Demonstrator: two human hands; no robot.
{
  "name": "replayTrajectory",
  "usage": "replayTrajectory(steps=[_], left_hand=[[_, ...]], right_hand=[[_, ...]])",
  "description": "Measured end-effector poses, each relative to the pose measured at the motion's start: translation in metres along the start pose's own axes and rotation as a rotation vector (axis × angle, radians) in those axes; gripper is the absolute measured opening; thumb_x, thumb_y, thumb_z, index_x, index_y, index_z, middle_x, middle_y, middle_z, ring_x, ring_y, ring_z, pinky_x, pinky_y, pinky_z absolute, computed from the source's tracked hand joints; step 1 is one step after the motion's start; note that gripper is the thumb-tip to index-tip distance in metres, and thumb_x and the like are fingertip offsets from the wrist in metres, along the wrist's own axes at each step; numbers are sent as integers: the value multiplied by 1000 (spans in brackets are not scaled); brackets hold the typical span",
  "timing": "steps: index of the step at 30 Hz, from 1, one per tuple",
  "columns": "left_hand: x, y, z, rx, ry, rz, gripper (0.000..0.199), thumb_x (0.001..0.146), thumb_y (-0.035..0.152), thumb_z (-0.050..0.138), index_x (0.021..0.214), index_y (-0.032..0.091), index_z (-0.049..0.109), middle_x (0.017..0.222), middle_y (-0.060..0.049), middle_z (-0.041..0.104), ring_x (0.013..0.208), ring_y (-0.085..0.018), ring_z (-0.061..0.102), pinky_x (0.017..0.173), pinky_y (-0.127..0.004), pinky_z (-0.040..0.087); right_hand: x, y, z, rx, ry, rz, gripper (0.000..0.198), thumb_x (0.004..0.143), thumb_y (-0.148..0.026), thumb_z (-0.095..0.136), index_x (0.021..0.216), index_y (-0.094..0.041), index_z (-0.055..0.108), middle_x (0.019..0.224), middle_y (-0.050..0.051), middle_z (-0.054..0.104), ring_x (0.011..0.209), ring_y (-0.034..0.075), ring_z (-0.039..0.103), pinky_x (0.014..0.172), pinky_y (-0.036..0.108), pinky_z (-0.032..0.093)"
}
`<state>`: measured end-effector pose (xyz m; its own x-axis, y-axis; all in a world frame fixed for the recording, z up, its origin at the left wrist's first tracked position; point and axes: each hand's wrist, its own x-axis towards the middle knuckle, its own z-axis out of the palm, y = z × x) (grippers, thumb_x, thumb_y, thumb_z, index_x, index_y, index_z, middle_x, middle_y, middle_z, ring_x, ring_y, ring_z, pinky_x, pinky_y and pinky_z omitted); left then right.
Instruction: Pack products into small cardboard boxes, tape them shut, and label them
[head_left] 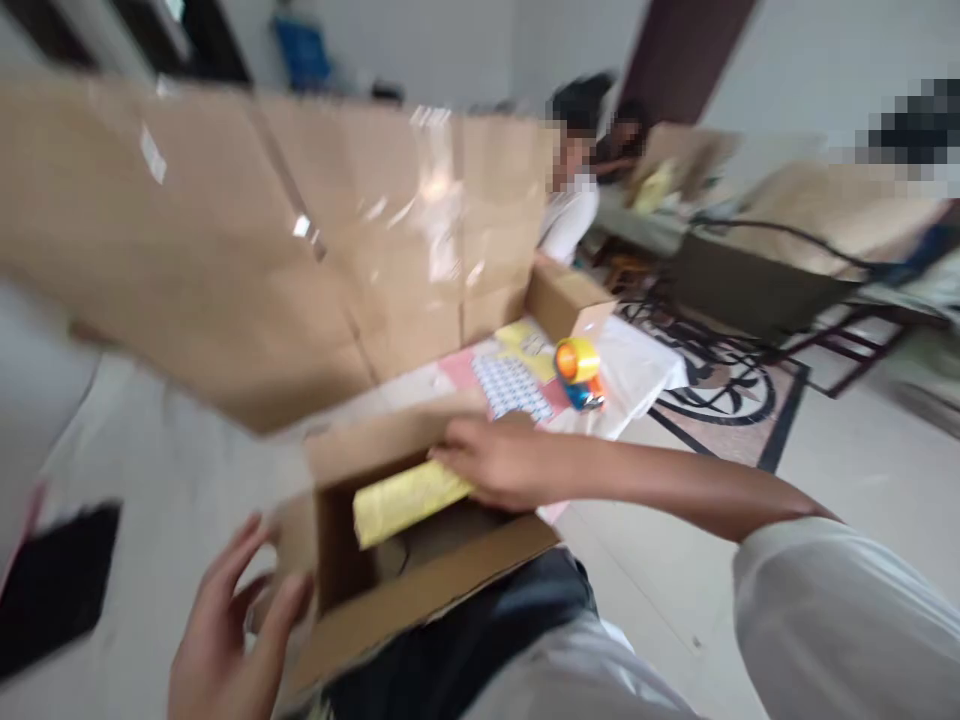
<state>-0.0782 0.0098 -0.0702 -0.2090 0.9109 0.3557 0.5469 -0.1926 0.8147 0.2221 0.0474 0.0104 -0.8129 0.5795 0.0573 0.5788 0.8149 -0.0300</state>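
Gripping the right-hand end of a yellow oblong packet [409, 503], the right hand [499, 462] hides that end beneath its fingers. The packet slants across the mouth of an open cardboard box [450, 575]; how deep it sits cannot be told, and blur smears the box's shadowed floor. At the box's eight o'clock, the left hand [236, 610] curves wide around the end flap, thumb and fingers apart; whether it pinches the flap cannot be told.

The box's near wall shows a raw edge beside dark cloth at six o'clock. Room lies open inside the box, below the packet, and over the pale floor [660, 570] at four o'clock. A tall cardboard panel [397, 260], creased and crossed by glossy tape, closes off eleven o'clock.

At two o'clock stands a round, shiny yellow tape roll [577, 360] with blue beneath it, near a sheet with a repeating blue-and-white pattern [510, 388]. A smaller cardboard box [566, 300] lies at one o'clock, beyond it a white-sleeved person [571, 215], partly hidden by the panel. A flat black object [60, 585] at nine o'clock is cut off by the frame.
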Motion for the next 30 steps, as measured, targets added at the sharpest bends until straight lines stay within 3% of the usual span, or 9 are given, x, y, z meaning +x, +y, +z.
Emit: replayTrajectory(steps=[2, 5, 8, 11, 14, 21, 27, 30], left_hand=[[-28, -10, -3, -39, -7, -232, 62, 79, 55, 76, 134, 29, 61, 144, -7, 59, 127, -31, 58, 105, -43, 49], [-41, 0, 6, -80, 27, -436, 61, 77, 57, 76, 129, 28, 64, 115, -5, 72, 108, -26, 65, 91, -37, 53], [-47, 20, 14, -100, 121, -361, 40, 79, 46, 76, 113, 24, 71, 106, -3, 71, 100, -20, 64, 87, -31, 50], [-58, 24, 15, -75, 159, -260, 30, 81, 39, 75, 108, 25, 72, 103, -2, 71, 96, -19, 64, 85, -31, 50], [-66, 16, 15, -69, 151, -249, 28, 82, 33, 74, 110, 27, 71, 104, -1, 71, 96, -19, 65, 86, -32, 51], [-64, 19, 23, -128, 250, -255, 20, 82, 32, 74, 100, 23, 71, 97, -1, 70, 93, -18, 65, 87, -32, 51], [-61, 17, 25, -57, 237, -212, 27, 85, 34, 71, 109, 23, 69, 105, -3, 68, 99, -19, 64, 91, -33, 51], [-60, 8, 27, -73, 262, -121, 54, 85, 38, 72, 135, 28, 57, 118, -5, 64, 107, -21, 62, 96, -36, 50]], right_hand=[[-3, 10, -11, 19, -54, 79, 46, 100, -25, 47, 142, -8, 46, 121, 17, 53, 88, 21, 58, 66, 32, 50], [-6, 19, -21, 23, -114, 92, 40, 100, -26, 45, 136, -11, 52, 121, 15, 54, 82, 19, 58, 65, 32, 50], [-11, 15, -22, -1, -132, 123, 37, 99, -27, 44, 131, -11, 55, 122, 16, 55, 76, 19, 58, 65, 35, 51], [-11, 15, -18, 17, -102, 110, 34, 99, -27, 45, 127, -13, 58, 119, 16, 57, 92, 26, 60, 78, 44, 52], [-7, 19, -15, 96, -111, 81, 29, 99, -27, 48, 122, -16, 61, 114, 15, 60, 106, 31, 57, 88, 48, 50], [-1, 20, -4, 116, -174, 99, 27, 97, -17, 45, 120, -13, 60, 113, 16, 58, 100, 28, 58, 75, 40, 51], [6, 24, -3, 160, -158, 87, 30, 98, -20, 50, 126, -15, 60, 113, 14, 60, 98, 27, 61, 79, 42, 54], [-5, 29, -13, 143, -14, 107, 43, 97, -35, 58, 138, -20, 56, 127, 16, 60, 117, 33, 59, 94, 53, 51]])
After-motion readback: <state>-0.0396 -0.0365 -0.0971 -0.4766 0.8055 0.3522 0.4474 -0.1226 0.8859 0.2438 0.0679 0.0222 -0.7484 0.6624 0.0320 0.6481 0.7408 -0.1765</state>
